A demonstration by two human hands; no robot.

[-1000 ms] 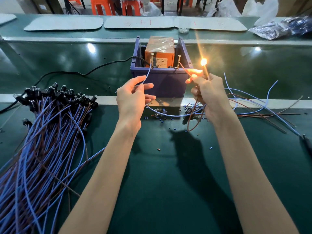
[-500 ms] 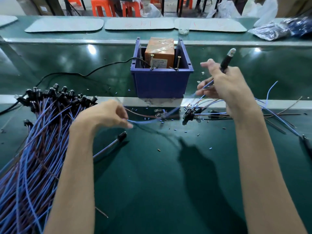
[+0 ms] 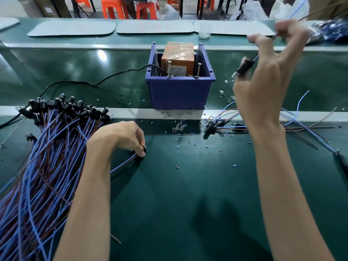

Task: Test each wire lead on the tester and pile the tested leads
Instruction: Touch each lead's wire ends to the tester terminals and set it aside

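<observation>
Left hand [image 3: 128, 138] pinches a floppy lead [image 3: 124, 163] by its stiff cap [image 3: 144, 149], likely the surest hold; right hand [image 3: 263, 87], upper right, grips another lead [image 3: 244, 67]

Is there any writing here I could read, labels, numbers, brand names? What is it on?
No text here can be read for certain.
White label on the orange taped box in the blue plastic bin: printed lines, too small to read.
Middle pale grey mat at the back: faint red handwriting, too faint to read.
White sticker on the brown carton, top left: blurred.
</observation>
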